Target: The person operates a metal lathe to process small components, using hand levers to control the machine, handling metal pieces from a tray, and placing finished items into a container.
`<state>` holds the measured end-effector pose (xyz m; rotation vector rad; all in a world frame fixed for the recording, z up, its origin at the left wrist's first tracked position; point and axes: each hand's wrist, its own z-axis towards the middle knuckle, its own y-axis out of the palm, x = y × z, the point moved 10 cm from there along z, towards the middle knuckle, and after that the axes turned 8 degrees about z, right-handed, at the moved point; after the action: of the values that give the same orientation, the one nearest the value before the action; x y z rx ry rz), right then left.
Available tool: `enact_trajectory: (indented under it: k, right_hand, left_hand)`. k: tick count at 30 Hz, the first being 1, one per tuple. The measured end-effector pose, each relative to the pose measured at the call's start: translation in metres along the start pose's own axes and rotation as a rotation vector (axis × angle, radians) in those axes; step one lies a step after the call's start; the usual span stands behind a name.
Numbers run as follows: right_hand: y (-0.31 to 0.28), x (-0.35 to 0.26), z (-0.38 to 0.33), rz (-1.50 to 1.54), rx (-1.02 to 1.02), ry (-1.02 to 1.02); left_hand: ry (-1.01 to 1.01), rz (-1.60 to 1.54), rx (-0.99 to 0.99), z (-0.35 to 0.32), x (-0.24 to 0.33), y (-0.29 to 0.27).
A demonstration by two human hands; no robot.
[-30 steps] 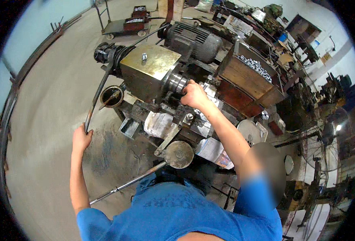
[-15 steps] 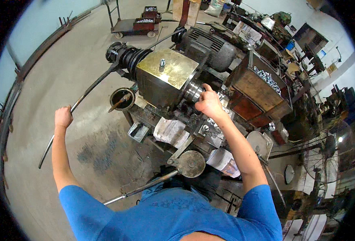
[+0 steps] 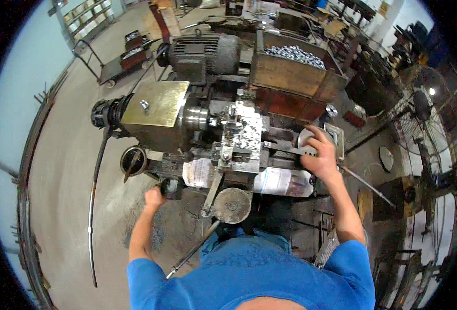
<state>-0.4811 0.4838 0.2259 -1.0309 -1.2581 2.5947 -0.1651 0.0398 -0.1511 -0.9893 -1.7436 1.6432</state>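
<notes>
My left hand (image 3: 155,197) is closed beside a small tray (image 3: 173,189) at the machine's front left. A dark object (image 3: 164,184) shows at its fingers, too blurred to name. My right hand (image 3: 320,156) reaches over a round metal dish (image 3: 305,137) with fingers apart and curved, holding nothing visible. Between the hands stands a lathe-like machine with a shiny spindle (image 3: 196,118) and a metal slide (image 3: 244,138) strewn with chips. A small metal nut (image 3: 144,104) sits on the brass-coloured top (image 3: 158,98). The long lever (image 3: 90,217) hangs down at the left, untouched.
Behind the machine are a motor (image 3: 205,53) and a wooden bin (image 3: 285,77) of small metal parts. A round pot (image 3: 134,160) with a brush is at the left. A round plate (image 3: 232,205) with a rod stands before me; a fan (image 3: 422,106) is right.
My left hand has let go of the long lever and moved right to the small tray. My right hand has left the spindle for the round dish. The view has shifted right.
</notes>
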Motion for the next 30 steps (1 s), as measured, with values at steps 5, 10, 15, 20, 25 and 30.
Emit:
enact_trajectory:
  k: [5,10,15,20,25,30]
  right_hand:
    - [-0.072,0.148,-0.103,-0.209,0.105,0.384]
    - [-0.154,0.329,-0.263,-0.851,-0.148,0.857]
    - [-0.163,0.361,-0.321,-0.918,0.024,0.933]
    - [-0.118,0.287,-0.366,-0.805,0.036,1.0]
    - [-0.075,0.19,-0.385,-0.756,0.13,1.11]
    - [-0.057,0.15,-0.375,-0.682,0.128,1.139]
  left_hand:
    - [0.073,0.267,-0.258,0.015,0.028,-0.05]
    - [-0.203,-0.162,0.072,-0.014,-0.023,-0.051]
    - [-0.301,-0.176,-0.248,-0.061,-0.09,-0.006]
    - [-0.451,-0.392,-0.353,-0.135,-0.116,0.024]
    - [-0.517,-0.525,-0.461,-0.151,-0.094,0.04]
    - [-0.407,-0.48,-0.329,-0.114,-0.077,0.026]
